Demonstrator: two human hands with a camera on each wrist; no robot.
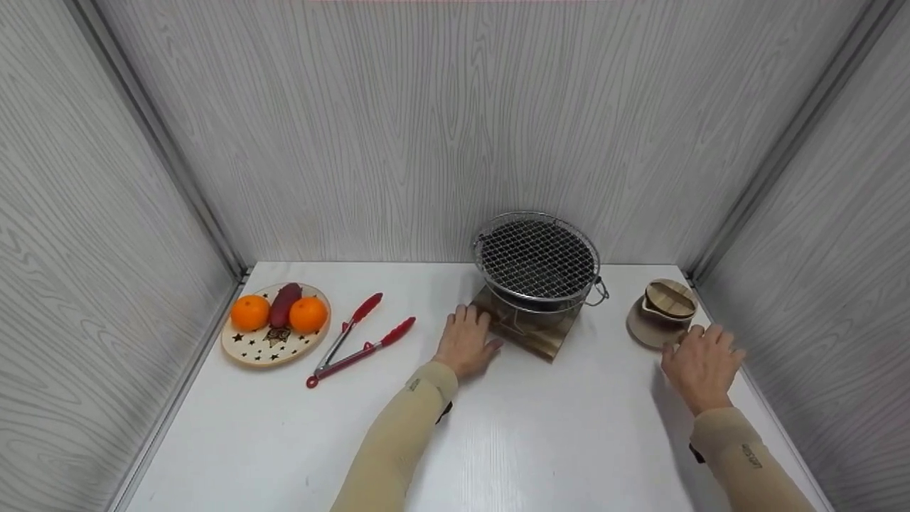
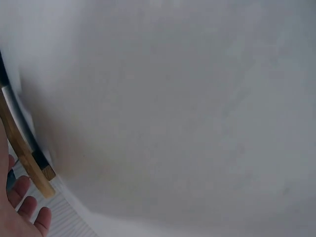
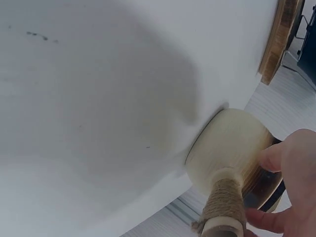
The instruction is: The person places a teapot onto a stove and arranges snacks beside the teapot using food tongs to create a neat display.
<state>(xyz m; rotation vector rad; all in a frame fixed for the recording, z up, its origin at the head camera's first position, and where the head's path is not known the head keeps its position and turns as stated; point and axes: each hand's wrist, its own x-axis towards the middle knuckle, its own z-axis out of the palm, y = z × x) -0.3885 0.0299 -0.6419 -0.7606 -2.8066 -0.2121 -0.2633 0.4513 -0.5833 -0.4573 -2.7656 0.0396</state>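
Note:
My left hand rests beside the left corner of a wooden board, its fingers loosely extended. On that board stands a round tabletop grill with a wire mesh top. In the left wrist view, fingers show close to the board's edge; contact is unclear. My right hand is at a pale brown side-handled teapot with a wooden lid. The right wrist view shows thumb and fingers spread close around the teapot's rope-wrapped handle, not curled tightly round it.
Left on the white table lies a star-patterned plate with two oranges and a dark red sausage-shaped item. Red-tipped tongs lie spread beside it. Grey wood-grain panels enclose the back and sides.

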